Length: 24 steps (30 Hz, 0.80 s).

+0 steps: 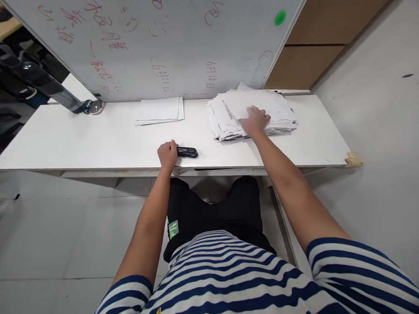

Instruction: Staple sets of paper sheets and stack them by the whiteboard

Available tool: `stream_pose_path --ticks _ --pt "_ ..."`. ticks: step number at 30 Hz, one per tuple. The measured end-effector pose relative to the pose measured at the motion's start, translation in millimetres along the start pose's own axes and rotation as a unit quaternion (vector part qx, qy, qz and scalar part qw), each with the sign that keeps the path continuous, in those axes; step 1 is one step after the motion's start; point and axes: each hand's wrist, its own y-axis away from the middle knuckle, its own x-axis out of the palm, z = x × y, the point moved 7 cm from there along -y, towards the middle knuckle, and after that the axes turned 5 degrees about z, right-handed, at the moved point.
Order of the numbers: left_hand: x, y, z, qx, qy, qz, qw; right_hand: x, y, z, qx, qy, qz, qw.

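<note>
A whiteboard [179, 46] with red handwriting stands beyond both hands. The white worktop [71, 141] extends beneath them. The thick paper stack [280, 104] lies under the right hand [256, 121] — fingers spread on the top sheet, thumb position not clear. The thin paper stack [161, 110] lies on the worktop directly beyond the left hand [167, 154], apart from it. The left hand is closed around one end of the black stapler [188, 152] — the free end projects to the right of that hand, near the front edge.
</note>
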Motion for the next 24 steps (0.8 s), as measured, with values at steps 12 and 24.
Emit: stream_pose_path --ticks 12,24 --pt "0.6 -0.6 0.4 -0.007 0.003 -0.004 1.000 1.6 -0.4 1.8 -0.012 0.012 0.013 1.000" --pt "-5.7 -3.8 3.7 -0.008 0.018 -0.023 1.000 -67.5 42.6 -9.9 0.043 -0.271 -0.080 0.958"
